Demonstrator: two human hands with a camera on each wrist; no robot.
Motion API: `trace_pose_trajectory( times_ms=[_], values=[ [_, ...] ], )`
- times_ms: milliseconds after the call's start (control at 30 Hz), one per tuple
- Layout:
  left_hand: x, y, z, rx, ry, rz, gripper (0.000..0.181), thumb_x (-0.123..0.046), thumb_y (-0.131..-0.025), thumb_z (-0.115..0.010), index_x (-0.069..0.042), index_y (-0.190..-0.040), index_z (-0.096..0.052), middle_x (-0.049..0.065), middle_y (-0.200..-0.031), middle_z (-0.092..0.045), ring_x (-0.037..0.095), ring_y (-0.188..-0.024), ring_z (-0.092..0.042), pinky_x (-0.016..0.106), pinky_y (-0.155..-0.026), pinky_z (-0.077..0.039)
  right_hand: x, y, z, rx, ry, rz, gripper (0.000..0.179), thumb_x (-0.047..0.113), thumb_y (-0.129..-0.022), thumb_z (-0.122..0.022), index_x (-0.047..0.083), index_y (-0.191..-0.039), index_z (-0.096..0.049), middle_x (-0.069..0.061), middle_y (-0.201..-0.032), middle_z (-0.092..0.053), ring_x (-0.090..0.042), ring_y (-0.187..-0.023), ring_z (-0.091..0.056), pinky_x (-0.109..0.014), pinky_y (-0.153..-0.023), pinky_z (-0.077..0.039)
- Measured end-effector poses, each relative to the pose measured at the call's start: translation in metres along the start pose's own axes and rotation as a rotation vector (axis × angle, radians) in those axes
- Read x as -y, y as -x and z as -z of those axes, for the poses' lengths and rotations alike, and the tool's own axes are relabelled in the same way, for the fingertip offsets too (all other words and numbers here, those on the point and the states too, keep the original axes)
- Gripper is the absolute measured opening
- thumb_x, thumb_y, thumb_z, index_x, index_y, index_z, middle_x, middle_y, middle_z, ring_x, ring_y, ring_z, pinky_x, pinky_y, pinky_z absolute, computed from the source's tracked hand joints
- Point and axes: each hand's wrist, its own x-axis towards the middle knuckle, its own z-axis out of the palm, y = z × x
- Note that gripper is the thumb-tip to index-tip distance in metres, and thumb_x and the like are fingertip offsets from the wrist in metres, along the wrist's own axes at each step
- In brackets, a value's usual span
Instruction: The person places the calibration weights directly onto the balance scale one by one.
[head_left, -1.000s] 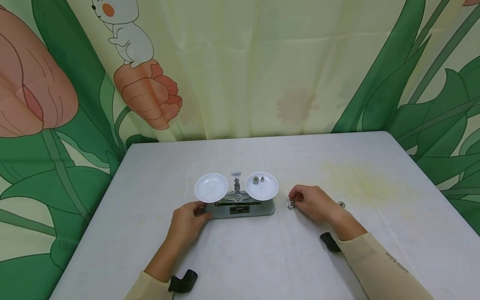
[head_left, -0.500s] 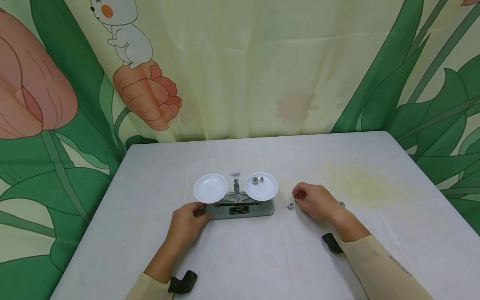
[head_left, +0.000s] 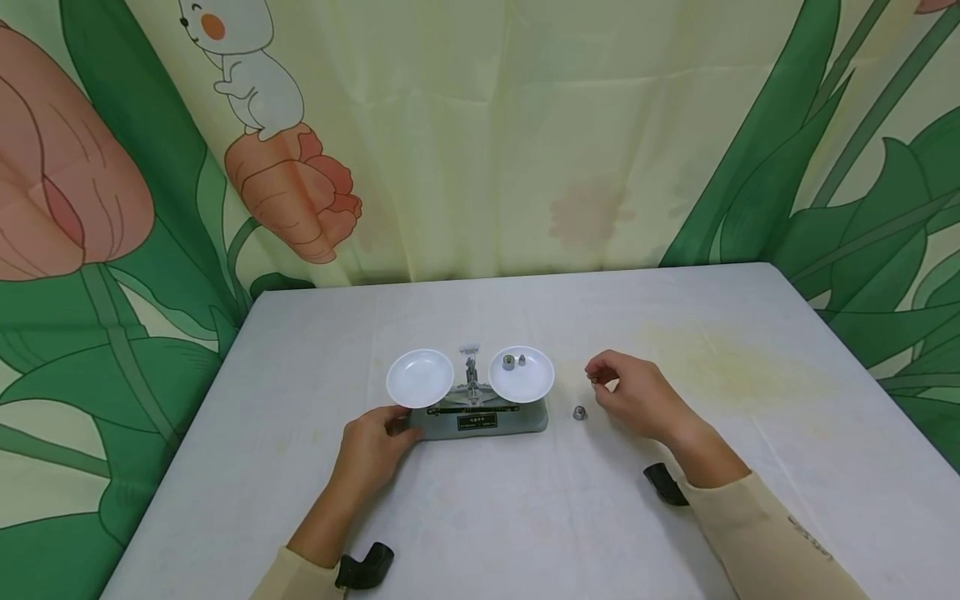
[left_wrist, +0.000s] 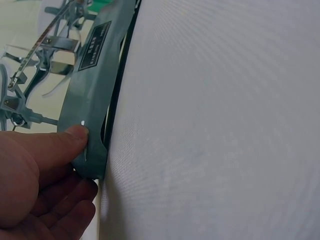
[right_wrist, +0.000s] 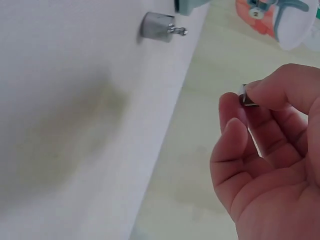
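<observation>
A grey balance scale (head_left: 478, 422) with two white pans stands on the table. My left hand (head_left: 375, 450) grips the left end of its base, the thumb (left_wrist: 75, 140) on top and the fingers by the end face. Two metal weights, a larger (head_left: 508, 362) and a smaller one (head_left: 522, 361), stand in the right pan (head_left: 521, 387); the left pan (head_left: 420, 379) holds nothing. Right of the scale my right hand (head_left: 637, 396) pinches a tiny shiny metal piece (right_wrist: 244, 97) between thumb and fingers, above the table. A knobbed metal weight (right_wrist: 159, 27) stands on the table nearby.
A white cloth covers the table (head_left: 480, 517). Behind it hangs a printed curtain (head_left: 465, 150) with plants and a rabbit. Black wrist mounts (head_left: 365, 567) are on both forearms.
My right hand has moved from beside the knobbed weight, up and slightly right, with the tiny metal piece in its fingertips. That weight stays on the table. My left hand keeps its grip.
</observation>
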Motion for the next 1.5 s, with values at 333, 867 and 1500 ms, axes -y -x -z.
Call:
trace_pose_trajectory(
  times_ms=[333, 867, 1500],
  values=[
    [0.001, 0.001, 0.001, 0.003, 0.014, 0.008, 0.035, -0.007, -0.083, -0.081, 0.003, -0.114, -0.071, 0.016, -0.11, -0.072, 0.032, -0.102, -0.069, 0.05, -0.088, -0.055, 0.02, 0.002, 0.004, -0.056, -0.044, 0.044, 0.012, 0.006, -0.093, -0.066, 0.008, -0.104, -0.07, 0.003, -0.093, -0.07, -0.018, -0.082, -0.06, -0.035, -0.072, -0.052],
    [0.004, 0.001, -0.001, 0.001, 0.015, 0.013, 0.035, -0.008, -0.082, -0.081, 0.003, -0.115, -0.071, 0.016, -0.111, -0.072, 0.032, -0.103, -0.069, 0.05, -0.088, -0.055, 0.045, -0.004, -0.001, -0.099, -0.065, 0.142, 0.012, 0.005, -0.091, -0.07, 0.007, -0.102, -0.072, 0.001, -0.097, -0.069, -0.021, -0.094, -0.063, -0.04, -0.078, -0.05],
    [0.002, 0.0, -0.001, -0.007, 0.015, -0.001, 0.035, -0.007, -0.082, -0.081, 0.004, -0.114, -0.071, 0.016, -0.109, -0.072, 0.031, -0.1, -0.069, 0.048, -0.085, -0.056, 0.069, -0.025, -0.023, -0.047, -0.012, 0.214, 0.01, 0.01, -0.089, -0.073, 0.01, -0.099, -0.074, 0.0, -0.099, -0.069, -0.023, -0.092, -0.057, -0.038, -0.076, -0.047]
  ],
)
